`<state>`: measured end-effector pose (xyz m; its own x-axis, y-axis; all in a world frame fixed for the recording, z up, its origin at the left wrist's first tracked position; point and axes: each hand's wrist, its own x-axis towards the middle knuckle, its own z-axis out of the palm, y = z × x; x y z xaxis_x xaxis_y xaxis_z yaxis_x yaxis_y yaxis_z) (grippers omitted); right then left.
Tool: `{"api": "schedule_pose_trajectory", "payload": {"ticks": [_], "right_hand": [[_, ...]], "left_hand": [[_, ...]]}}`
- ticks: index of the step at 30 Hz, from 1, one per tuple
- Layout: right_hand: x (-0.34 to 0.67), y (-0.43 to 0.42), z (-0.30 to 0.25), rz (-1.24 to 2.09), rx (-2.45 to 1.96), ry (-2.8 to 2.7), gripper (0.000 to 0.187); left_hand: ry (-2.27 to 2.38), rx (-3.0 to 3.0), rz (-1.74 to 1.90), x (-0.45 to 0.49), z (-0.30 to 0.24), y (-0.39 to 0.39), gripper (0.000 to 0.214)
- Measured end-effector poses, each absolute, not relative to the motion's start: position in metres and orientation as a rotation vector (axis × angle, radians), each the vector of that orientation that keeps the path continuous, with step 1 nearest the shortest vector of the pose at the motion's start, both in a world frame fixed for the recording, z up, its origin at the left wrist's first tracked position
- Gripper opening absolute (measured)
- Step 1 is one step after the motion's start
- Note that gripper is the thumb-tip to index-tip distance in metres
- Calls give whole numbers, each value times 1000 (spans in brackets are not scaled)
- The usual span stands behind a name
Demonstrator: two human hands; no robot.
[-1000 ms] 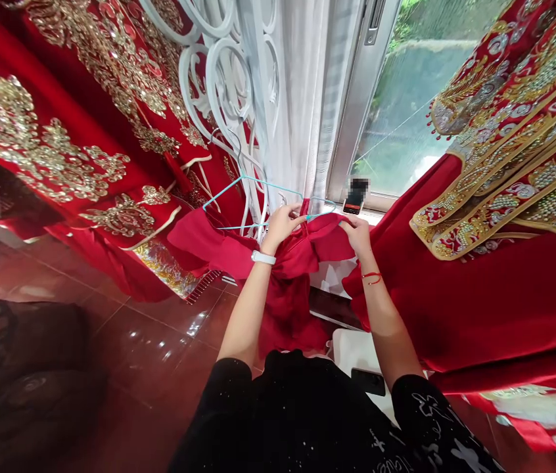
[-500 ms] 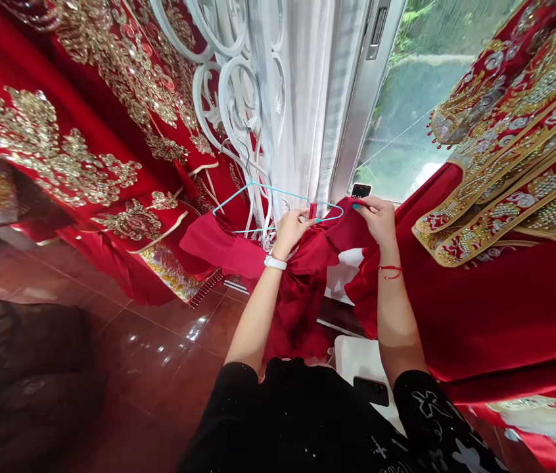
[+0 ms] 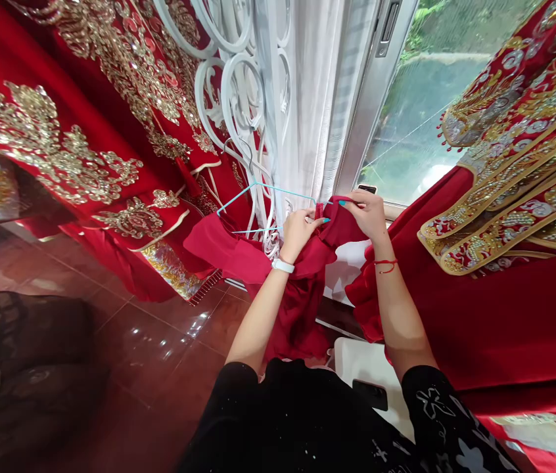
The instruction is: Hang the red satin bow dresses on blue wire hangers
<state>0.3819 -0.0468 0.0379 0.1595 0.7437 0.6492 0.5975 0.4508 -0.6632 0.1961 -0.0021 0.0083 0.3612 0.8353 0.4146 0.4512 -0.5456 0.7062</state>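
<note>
A plain red garment (image 3: 302,276) hangs from a thin light-blue wire hanger (image 3: 258,190) in front of me. My left hand (image 3: 298,231), with a white band at the wrist, pinches the garment's neck at the hanger's middle. My right hand (image 3: 367,211), with a red string at the wrist, grips the garment's shoulder where it covers the hanger's right end. One sleeve (image 3: 219,246) droops to the left. The hanger's hook sits near a white scrollwork grille (image 3: 231,85).
Red robes with gold embroidery (image 3: 75,144) hang at the left and another (image 3: 514,184) at the right. A white curtain (image 3: 307,98) and a window (image 3: 420,112) lie ahead. A dark phone (image 3: 369,394) rests on a white surface below. Glossy red tiles (image 3: 160,355) cover the floor.
Both hands rose slightly with the garment. My right hand pulled the red shoulder up over the hanger's right end, hiding the phone on the sill behind it.
</note>
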Motion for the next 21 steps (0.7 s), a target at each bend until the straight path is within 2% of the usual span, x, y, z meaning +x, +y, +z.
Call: {"api": "schedule_pose_trajectory", "payload": {"ticks": [3, 10, 14, 18, 21], "right_hand": [[363, -38, 46, 77, -1247, -1612, 20], [339, -36, 33, 106, -1292, -1462, 21], [328, -48, 14, 88, -1197, -1333, 20], [303, -81, -53, -20, -1226, -970, 23], [275, -126, -141, 210, -1408, -940, 22]], "left_hand": [[1128, 2148, 1031, 199, 9, 5, 6], [909, 2004, 1388, 181, -5, -11, 31], [972, 2062, 1388, 174, -19, -29, 36], [941, 2028, 1362, 173, -25, -21, 28], [794, 1952, 1299, 169, -22, -4, 27]]}}
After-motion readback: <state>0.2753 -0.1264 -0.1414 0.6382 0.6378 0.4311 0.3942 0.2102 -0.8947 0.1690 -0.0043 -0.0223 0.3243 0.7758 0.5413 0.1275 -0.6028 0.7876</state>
